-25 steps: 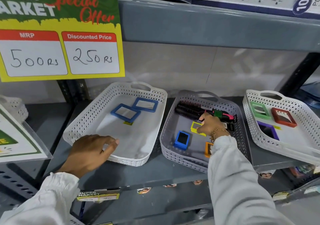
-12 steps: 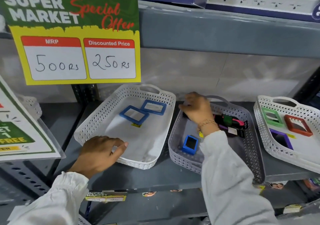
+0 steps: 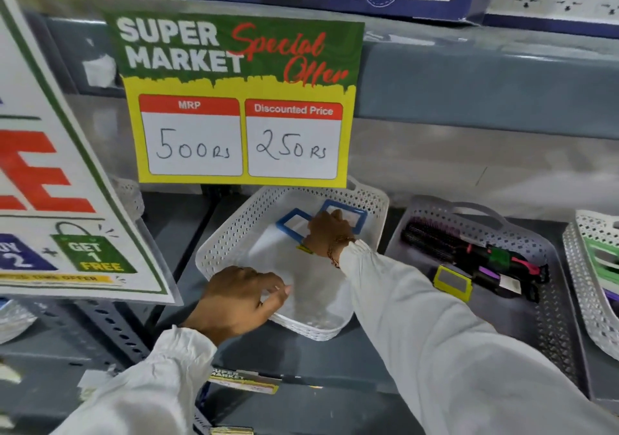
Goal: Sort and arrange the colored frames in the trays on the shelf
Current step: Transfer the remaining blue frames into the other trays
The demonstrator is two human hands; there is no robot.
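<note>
Two blue frames, one on the left (image 3: 284, 225) and one on the right (image 3: 359, 217), lie side by side at the back of the white perforated tray (image 3: 231, 233) on the shelf. My right hand (image 3: 328, 233) lies across both of them with curled fingers, and its grip is hidden. My left hand (image 3: 234, 300) holds the tray's front rim, thumb over the edge. A yellow frame (image 3: 452, 282) lies in the grey tray (image 3: 552, 334) to the right. My right sleeve hides that tray's front left part.
A black hairbrush (image 3: 435, 240) lies at the back of the grey tray. Another white tray (image 3: 582, 287) at the far right holds a green frame (image 3: 603, 257). A price sign (image 3: 234, 99) hangs above the trays and a large offer poster (image 3: 50, 200) juts in at left.
My right hand has moved left from the back of the grey tray into the white tray, onto the blue frames. The view has shifted left and closer. My left hand stays on the rim.
</note>
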